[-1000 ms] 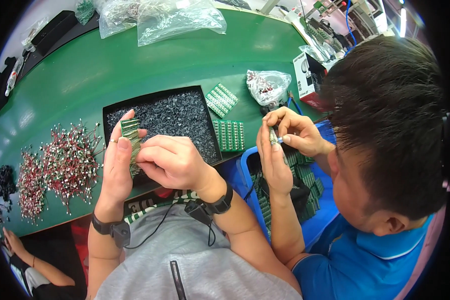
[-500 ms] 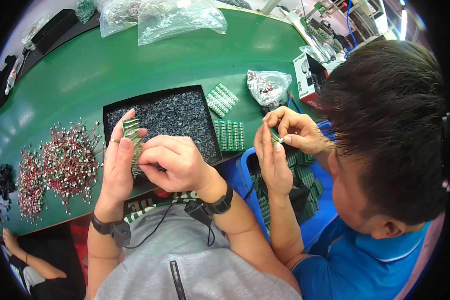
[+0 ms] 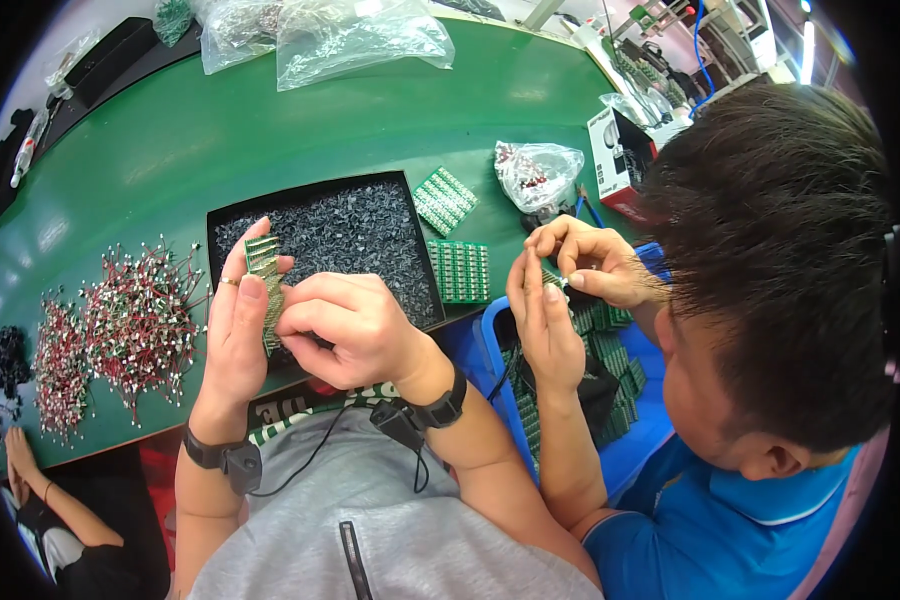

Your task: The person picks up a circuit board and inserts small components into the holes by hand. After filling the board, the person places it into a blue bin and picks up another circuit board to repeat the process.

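Note:
A green circuit board panel (image 3: 264,262) stands on edge, tilted, in my left hand (image 3: 234,340), gripped between the thumb and fingers. My right hand (image 3: 358,322) is closed in a pinch against the panel's right edge. Whatever sits between its fingertips is hidden. Beneath and beyond both hands lies a black tray (image 3: 427,250) filled with small black plastic parts (image 3: 355,220). Two more green panels, a tilted one (image 3: 445,200) and a straighter one (image 3: 459,272), rest to the tray's right.
Heaps of red-wired connectors (image 3: 142,325) and a small black pile (image 3: 8,362) lie at left. On my right, a co-worker (image 3: 770,270) handles another board over a blue bin (image 3: 492,325) of panels. Plastic bags (image 3: 362,45) sit at the far edge. Another person's hand (image 3: 20,458) is lower left.
My hands have barely moved; the right one has shifted very slightly at the panel's edge. The co-worker's board has turned a little. The other person's hand at lower left has moved up.

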{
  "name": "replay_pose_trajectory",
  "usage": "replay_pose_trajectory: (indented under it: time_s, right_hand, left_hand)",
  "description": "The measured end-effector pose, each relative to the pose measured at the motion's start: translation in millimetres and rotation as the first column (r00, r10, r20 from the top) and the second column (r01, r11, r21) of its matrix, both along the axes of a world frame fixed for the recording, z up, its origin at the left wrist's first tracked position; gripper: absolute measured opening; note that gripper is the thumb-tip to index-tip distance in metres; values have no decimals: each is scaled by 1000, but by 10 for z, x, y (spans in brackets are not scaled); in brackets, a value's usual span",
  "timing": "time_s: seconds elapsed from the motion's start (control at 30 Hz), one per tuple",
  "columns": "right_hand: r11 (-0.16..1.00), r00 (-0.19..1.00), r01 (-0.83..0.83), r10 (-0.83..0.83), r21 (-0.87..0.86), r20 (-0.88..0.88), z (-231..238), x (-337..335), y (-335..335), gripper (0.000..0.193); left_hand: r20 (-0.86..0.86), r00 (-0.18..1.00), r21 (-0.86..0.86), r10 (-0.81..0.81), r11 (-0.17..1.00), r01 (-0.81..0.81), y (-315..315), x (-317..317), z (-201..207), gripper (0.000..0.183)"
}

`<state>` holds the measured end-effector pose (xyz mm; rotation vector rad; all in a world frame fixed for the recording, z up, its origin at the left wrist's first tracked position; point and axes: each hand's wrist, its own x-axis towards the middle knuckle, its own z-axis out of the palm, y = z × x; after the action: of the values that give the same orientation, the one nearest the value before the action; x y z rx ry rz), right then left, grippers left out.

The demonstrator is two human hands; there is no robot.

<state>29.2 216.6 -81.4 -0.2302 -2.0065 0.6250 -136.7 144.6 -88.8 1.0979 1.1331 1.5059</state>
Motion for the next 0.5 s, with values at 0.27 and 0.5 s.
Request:
replay_pose_trajectory:
  time_s: [0.27, 0.5]
  right_hand:
    - [1000, 1000, -6, 6, -6, 0, -1, -10, 0, 20]
    - [1000, 1000, -4, 4, -7, 7, -11, -2, 6, 20]
  left_hand:
    - [-1, 1000, -1, 6, 1000, -6, -9, -11, 8, 70]
    - [-19, 1000, 5, 5, 1000, -5, 1, -8, -2, 71]
